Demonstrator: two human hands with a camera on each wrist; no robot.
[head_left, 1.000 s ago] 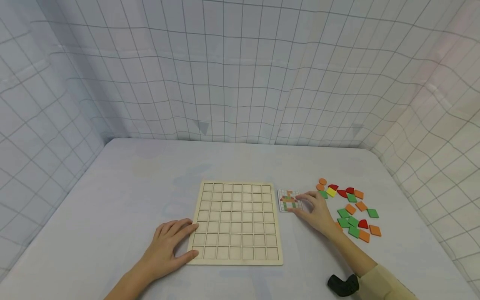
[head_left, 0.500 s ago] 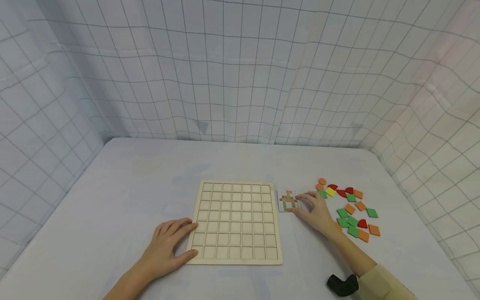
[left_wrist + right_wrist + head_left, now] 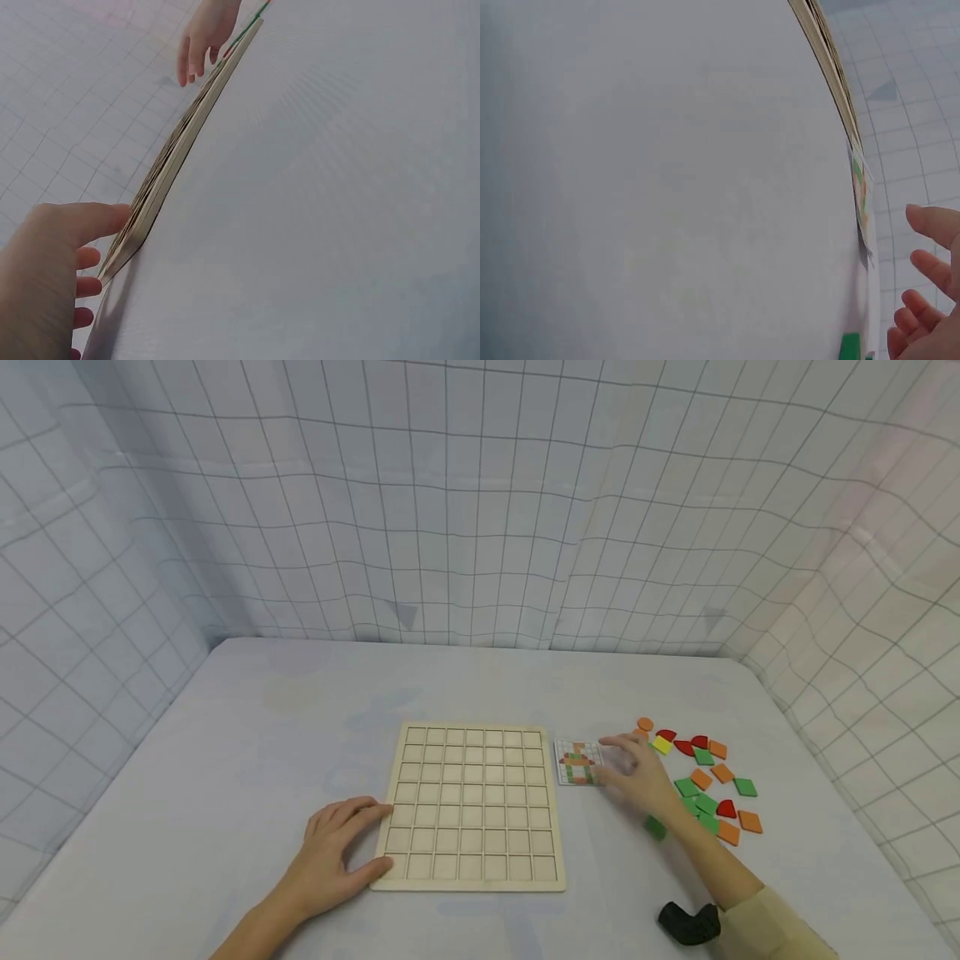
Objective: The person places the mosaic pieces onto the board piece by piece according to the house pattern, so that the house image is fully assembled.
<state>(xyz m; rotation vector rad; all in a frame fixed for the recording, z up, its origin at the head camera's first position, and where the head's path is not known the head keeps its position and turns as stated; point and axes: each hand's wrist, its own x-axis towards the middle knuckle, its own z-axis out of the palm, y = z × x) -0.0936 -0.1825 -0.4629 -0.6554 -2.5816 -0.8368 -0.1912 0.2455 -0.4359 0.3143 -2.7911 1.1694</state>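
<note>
A pale wooden board (image 3: 447, 816) with a grid of square recesses lies flat on the table. My left hand (image 3: 327, 862) rests at its left edge, thumb and index fingertip touching the rim, as the left wrist view also shows. Right of the board lies a small printed card (image 3: 576, 762) with a coloured grid pattern. My right hand (image 3: 643, 781) hovers by the card's right side, fingers apart and loosely bent, holding nothing. In the right wrist view those fingers (image 3: 930, 262) stand clear of the card (image 3: 860, 191).
Several flat coloured pieces lie scattered at the right: orange squares (image 3: 749, 821), green diamonds (image 3: 746, 787), red wedges (image 3: 726, 808) and a yellow piece (image 3: 662, 745). A green piece (image 3: 656, 827) shows beside the right forearm. A black curved object (image 3: 689, 924) lies near the right sleeve.
My right hand has come off the card and shifted slightly right, uncovering a green piece near the wrist. The left hand, board and card stay nearly in place.
</note>
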